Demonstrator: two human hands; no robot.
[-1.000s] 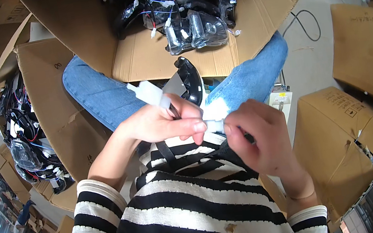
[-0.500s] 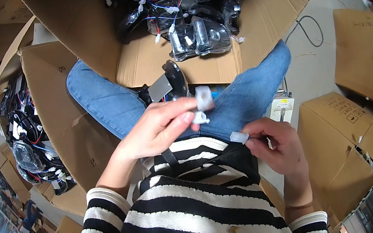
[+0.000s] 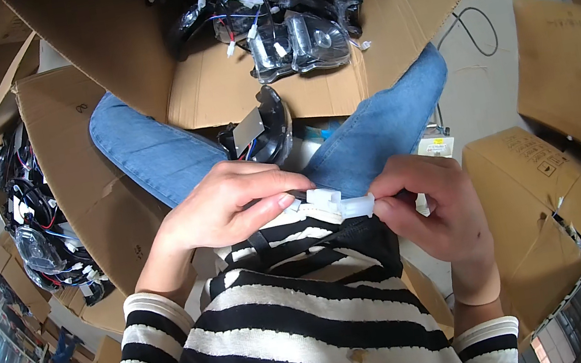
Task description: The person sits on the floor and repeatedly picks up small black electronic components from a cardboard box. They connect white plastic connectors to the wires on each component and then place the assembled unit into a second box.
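Note:
Between thumb and fingers, my left hand (image 3: 236, 202) pinches a white plastic wire connector (image 3: 323, 197). My right hand (image 3: 429, 204) grips a second translucent white connector (image 3: 358, 206) by its end. The two connectors meet or overlap in front of my lap; whether one sits inside the other I cannot tell. Beyond my left hand, between my legs, lies a curved black part (image 3: 272, 127) with a grey plate and several thin coloured wires. What lies beneath it is mostly hidden.
A large open carton (image 3: 229, 92) ahead holds several black bagged parts (image 3: 317, 38) with wires. To the left, another carton (image 3: 80, 140) stands beside wired parts (image 3: 35, 216). Closed cartons (image 3: 523, 173) stand at right, with a black cable (image 3: 492, 32) on the floor.
My left hand has lowered slightly, and my right hand has risen a little toward it. The two white connectors, apart before, are now brought together.

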